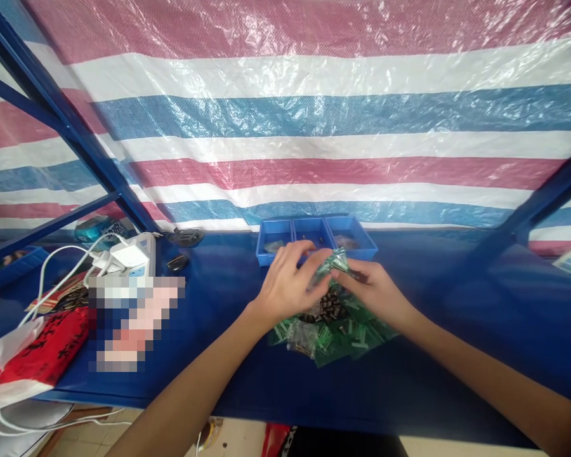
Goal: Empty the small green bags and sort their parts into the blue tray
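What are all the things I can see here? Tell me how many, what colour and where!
small packet: one, green, pinched between both hands above the pile
pile of packets: several, green and clear with dark bits inside, on the table under the hands
tray: one with three compartments, blue, at the back of the table by the tarp
table: one, dark blue, across the middle
tarp: one, red, white and blue stripes, hanging behind
power strip: one, white, far left with white cables
red bag: one, red and white, left edge
left hand: one, grip on the small packet
right hand: one, grip on the same packet
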{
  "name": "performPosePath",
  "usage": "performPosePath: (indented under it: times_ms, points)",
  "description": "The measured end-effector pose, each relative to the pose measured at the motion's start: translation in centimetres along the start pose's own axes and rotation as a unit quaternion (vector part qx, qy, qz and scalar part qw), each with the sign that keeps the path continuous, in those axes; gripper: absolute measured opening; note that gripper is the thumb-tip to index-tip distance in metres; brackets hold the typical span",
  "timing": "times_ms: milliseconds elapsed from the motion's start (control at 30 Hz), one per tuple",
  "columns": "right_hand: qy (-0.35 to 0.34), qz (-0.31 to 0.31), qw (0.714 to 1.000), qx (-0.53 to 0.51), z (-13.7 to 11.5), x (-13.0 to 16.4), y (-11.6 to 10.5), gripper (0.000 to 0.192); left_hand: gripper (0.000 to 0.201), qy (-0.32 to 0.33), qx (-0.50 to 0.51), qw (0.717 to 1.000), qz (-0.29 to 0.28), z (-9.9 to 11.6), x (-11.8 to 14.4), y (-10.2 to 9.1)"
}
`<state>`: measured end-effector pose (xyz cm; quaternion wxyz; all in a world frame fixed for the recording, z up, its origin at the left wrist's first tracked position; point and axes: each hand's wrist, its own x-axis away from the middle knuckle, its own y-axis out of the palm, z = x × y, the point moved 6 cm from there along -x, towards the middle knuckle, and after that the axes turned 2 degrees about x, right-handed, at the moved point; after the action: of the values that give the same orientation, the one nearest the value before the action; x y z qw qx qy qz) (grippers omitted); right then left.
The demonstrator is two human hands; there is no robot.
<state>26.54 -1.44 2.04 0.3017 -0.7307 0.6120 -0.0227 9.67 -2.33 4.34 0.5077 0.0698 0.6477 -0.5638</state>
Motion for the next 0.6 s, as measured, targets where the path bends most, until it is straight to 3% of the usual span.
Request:
performPosePath:
  times_ms: [167,333,467,600]
  points:
    - [0.014,-0.022,0.998,-0.050,0.1,0.2,-0.2,0.032,0.046,0.032,0.032,0.997,-0.064,0.9,0.3,1.5]
    - [-0.014,-0.040,0.998,-0.035,0.1,0.0,-0.3,0.036,0.035,0.036,0.055,0.997,-0.050,-0.1,1.0,1.7]
    - [-0.048,-0.003,0.998,-0.030,-0.5,-0.1,-1.1,0.051,0.027,0.026,0.050,0.998,-0.042,0.1,1.0,1.9]
    - [-0.036,-0.013,0.998,-0.044,-0.5,0.0,-1.2,0.049,0.025,-0.022,0.059,0.998,-0.022,-0.1,1.0,1.9]
